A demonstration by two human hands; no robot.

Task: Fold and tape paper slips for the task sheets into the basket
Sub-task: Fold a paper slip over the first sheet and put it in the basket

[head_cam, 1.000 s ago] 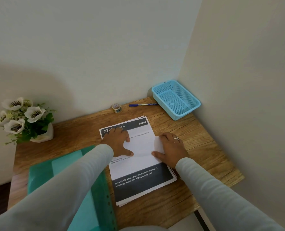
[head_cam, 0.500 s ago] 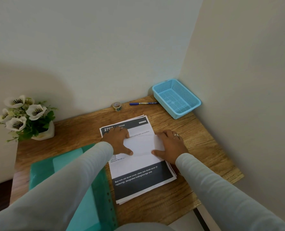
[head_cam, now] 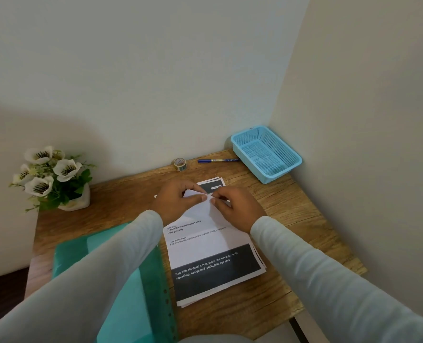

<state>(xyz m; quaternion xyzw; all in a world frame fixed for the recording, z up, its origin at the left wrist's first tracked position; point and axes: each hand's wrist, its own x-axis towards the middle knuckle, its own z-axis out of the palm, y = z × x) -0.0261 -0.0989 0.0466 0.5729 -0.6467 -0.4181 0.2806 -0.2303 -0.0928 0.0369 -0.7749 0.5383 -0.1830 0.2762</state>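
Observation:
A stack of printed task sheets [head_cam: 213, 266] lies in the middle of the wooden desk [head_cam: 292, 219]. Above its far half I hold a white folded paper slip [head_cam: 200, 206], lifted a little off the stack. My left hand [head_cam: 175, 203] pinches the slip's left side and my right hand [head_cam: 237, 209] pinches its right side, thumbs nearly touching at the top edge. An empty blue mesh basket [head_cam: 266, 153] stands in the far right corner. A small roll of tape [head_cam: 180, 164] and a blue pen [head_cam: 218, 160] lie by the back wall.
A green plastic folder [head_cam: 121, 280] lies on the desk's near left, partly under my left sleeve. A white pot of white flowers [head_cam: 54, 181] stands at the far left. Walls close the desk at the back and right.
Both hands were pressing the slip flat on the sheets. Now they have come together and lifted it, pinching its top edge, uncovering printed text below.

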